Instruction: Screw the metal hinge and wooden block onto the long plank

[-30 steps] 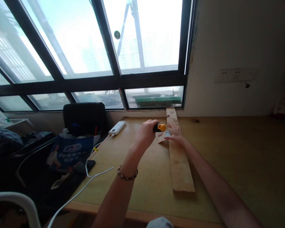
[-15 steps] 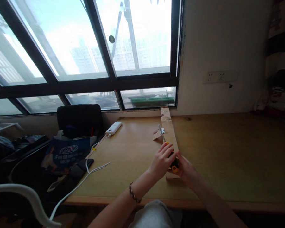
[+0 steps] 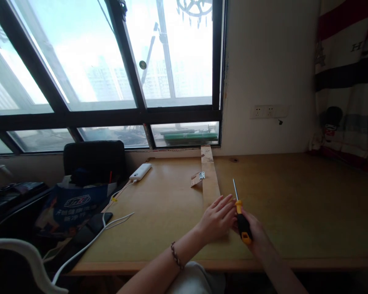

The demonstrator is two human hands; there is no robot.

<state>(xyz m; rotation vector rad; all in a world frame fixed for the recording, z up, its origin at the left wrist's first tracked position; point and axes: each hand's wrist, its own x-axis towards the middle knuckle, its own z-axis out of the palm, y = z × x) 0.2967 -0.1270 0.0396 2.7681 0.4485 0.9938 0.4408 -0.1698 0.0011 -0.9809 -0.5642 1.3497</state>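
A screwdriver (image 3: 243, 222) with a black and yellow handle rests in my right hand (image 3: 257, 234), its metal shaft pointing up and away from me. My left hand (image 3: 217, 216) lies over the near part of a long wooden board (image 3: 209, 179), fingers stretched out, their tips close beside the screwdriver handle. Whether they touch the handle I cannot tell. Farther along the board's left edge sits a small metal hinge (image 3: 201, 175), with a short wooden piece (image 3: 196, 180) tilted off to the left of it.
A white power bank (image 3: 140, 172) with a white cable (image 3: 93, 241) lies at the table's left side. Beyond that edge stand a black chair (image 3: 94, 161) and a blue bag (image 3: 75, 206). The window (image 3: 171, 114) and wall border the table's (image 3: 294, 204) far edge.
The screwdriver has moved right, off the board, in my right hand. My left hand has let go of it and straightened its fingers. The view has shifted slightly right.
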